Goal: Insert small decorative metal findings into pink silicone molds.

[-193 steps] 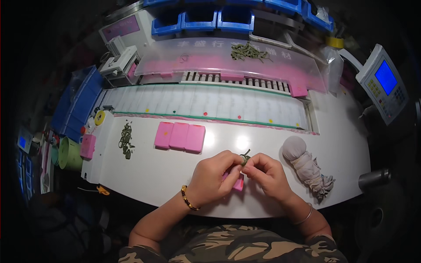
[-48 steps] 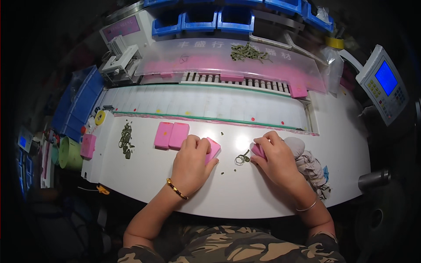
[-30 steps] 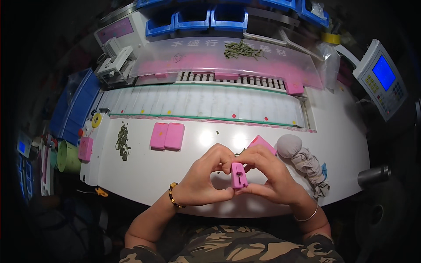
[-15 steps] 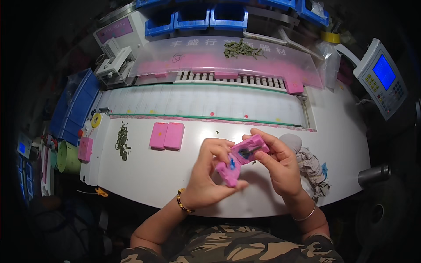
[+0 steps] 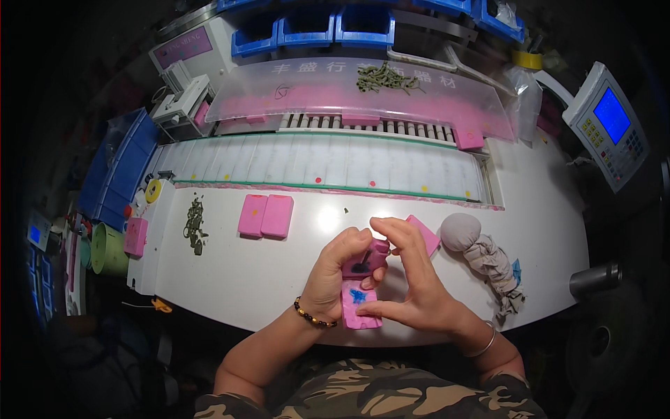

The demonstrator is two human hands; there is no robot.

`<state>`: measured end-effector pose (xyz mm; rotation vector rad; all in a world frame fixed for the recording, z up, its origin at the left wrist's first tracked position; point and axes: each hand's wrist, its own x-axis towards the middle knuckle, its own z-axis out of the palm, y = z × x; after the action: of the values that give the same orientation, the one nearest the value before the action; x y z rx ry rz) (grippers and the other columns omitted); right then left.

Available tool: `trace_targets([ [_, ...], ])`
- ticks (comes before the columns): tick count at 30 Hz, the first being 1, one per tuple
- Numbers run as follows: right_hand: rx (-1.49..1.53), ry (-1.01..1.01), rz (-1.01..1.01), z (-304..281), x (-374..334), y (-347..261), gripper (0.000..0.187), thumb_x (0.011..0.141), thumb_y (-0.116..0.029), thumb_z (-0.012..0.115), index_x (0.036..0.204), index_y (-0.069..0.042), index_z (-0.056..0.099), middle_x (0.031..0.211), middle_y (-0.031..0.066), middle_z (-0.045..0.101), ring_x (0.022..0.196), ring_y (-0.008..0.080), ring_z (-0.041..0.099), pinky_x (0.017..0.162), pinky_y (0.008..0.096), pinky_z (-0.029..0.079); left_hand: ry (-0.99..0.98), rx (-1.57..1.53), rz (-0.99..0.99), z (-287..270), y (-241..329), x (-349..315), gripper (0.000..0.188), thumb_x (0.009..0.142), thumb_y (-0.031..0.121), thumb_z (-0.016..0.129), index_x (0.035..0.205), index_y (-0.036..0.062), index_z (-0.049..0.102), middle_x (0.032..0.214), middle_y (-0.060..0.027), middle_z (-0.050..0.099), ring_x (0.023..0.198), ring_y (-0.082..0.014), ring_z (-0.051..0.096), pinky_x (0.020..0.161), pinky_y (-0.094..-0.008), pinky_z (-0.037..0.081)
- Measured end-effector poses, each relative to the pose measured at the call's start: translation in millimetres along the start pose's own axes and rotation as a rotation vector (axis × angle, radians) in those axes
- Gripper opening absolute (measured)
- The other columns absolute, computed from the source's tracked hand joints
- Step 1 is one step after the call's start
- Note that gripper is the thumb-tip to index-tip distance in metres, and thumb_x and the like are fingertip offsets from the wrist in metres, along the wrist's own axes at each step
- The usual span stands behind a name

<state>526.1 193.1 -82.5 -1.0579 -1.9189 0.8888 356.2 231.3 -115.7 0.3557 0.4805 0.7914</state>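
Observation:
My left hand is closed on a pink rubber mould, folded open above the near part of the table. A blue star-like shape sits on its lower half; a dark hollow shows in the upper half. My right hand curves around the mould's right side, thumb on the lower half and fingers at the upper half's top edge. Beyond the right fingers lies a pink block, partly hidden by them. Two more pink blocks lie side by side, left of my hands.
Across the table runs a segmented white conveyor. Dark green scraps lie left; a cloth bundle with a round grey end lies right. Behind are a clear cover and blue bins. A keypad panel stands right.
Both hands have turned the mould and drawn closer together; it now opens upright, nearer me. The pink block beyond my right hand has come into view. The conveyor's dots have shifted left.

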Motion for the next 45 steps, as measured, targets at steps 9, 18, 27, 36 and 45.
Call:
trace_targets([
  [9,-0.259,0.182,-0.164,-1.2,4.8,-3.6,0.033,0.074,-0.017,0.079,0.103,-0.008,0.067,0.11,0.0085,0.06,0.102,0.0275,0.054,0.09,0.0392,0.041,0.172,0.066,0.032,4.9,-4.8,2.5,0.026,0.096,0.025,0.046,0.083,0.0044,0.054,0.072,-0.0101,0.06,0.055,-0.0154,0.056,0.05,-0.0263,0.046],
  [18,0.115,0.141,-0.088,-2.9,5.3,-6.4,0.014,0.076,-0.008,0.075,0.086,-0.006,0.067,0.087,0.0054,0.063,0.082,0.0225,0.056,0.08,0.0341,0.041,0.192,0.098,0.182,-1.8,-4.8,9.9,0.03,0.099,0.028,0.044,0.086,0.0043,0.055,0.068,-0.0068,0.056,0.053,-0.0131,0.053,0.048,-0.026,0.045],
  [27,-0.713,0.421,-0.504,-9.9,-4.3,-2.2,0.021,0.068,-0.011,0.079,0.087,-0.013,0.069,0.081,-0.0028,0.064,0.073,0.0132,0.056,0.071,0.0303,0.034,-0.092,0.458,0.038,0.9,5.7,-10.1,0.019,0.097,0.016,0.057,0.096,-0.0015,0.064,0.086,-0.0037,0.064,0.071,-0.0088,0.06,0.066,-0.0219,0.049],
  [36,-0.132,0.232,-0.128,-5.8,-3.9,14.5,0.013,0.075,-0.01,0.078,0.08,-0.008,0.066,0.078,0.0018,0.063,0.072,0.0171,0.056,0.07,0.0291,0.037,-0.04,1.012,0.364,-0.1,7.3,-14.1,0.01,0.091,0.001,0.059,0.096,-0.0032,0.067,0.086,-0.0047,0.067,0.075,-0.0086,0.063,0.069,-0.0232,0.052],
  [45,0.753,0.133,0.485,1.5,-12.6,27.9,0.009,0.09,-0.011,0.067,0.092,-0.002,0.066,0.086,-0.0005,0.065,0.074,0.005,0.053,0.066,0.0228,0.043,-0.062,1.507,1.014,5.4,4.6,-9.1,0.013,0.077,-0.006,0.067,0.089,0.0007,0.067,0.073,-0.0095,0.064,0.058,-0.0175,0.062,0.053,-0.0262,0.048],
])
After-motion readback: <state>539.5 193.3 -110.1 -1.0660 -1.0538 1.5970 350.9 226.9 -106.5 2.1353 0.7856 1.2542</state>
